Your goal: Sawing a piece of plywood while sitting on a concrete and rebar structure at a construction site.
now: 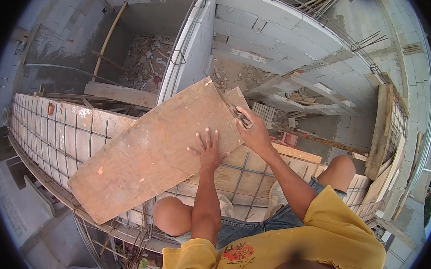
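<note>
The board slants across the steel bars, seemingly unfastened, left hand spread flat on it, right hand curled around its edge.

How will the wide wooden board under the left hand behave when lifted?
The wooden board looks flat, so probably stiff. With the left hand nearer its right end, the far end may dip. Its scuffed, dull face is probably not slippery.
</note>
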Available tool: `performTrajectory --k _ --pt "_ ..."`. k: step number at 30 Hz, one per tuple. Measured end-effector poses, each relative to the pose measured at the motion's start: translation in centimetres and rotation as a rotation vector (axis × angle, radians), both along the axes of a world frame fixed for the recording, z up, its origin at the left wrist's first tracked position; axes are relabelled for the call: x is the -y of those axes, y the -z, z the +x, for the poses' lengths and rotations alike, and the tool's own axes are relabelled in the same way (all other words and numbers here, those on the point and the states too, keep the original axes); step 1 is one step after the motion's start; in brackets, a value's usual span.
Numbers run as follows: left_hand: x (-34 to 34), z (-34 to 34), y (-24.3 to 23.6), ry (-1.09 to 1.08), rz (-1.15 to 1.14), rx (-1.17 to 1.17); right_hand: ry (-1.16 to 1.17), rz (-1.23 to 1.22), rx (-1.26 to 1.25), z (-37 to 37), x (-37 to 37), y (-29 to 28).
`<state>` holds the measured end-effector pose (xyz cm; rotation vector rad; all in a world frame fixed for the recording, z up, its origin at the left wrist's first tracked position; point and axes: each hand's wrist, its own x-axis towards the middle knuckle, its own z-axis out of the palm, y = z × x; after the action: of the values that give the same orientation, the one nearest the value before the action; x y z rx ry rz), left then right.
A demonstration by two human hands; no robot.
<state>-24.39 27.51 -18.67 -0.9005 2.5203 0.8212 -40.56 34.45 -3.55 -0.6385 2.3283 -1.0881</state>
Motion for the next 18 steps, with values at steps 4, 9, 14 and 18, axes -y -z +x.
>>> performTrajectory --k 4,9,14,18 --pt "0.2 3.0 0.5 -0.021 0.002 0.084 -0.084 0.064 0.014 -1.4 3.2 -0.4" --pt "0.2 1.8 0.6 0.009 -0.033 0.048 -0.082 -0.088 -0.022 -0.3 -0.6 0.6" --pt "0.2 2.1 0.6 -0.011 0.029 0.084 -0.205 -0.042 -0.085 2.5 -1.6 -1.7" --pt "0.1 2.9 1.2 -0.023 -0.004 0.099 -0.172 0.055 0.129 7.1 -11.7 -12.3"
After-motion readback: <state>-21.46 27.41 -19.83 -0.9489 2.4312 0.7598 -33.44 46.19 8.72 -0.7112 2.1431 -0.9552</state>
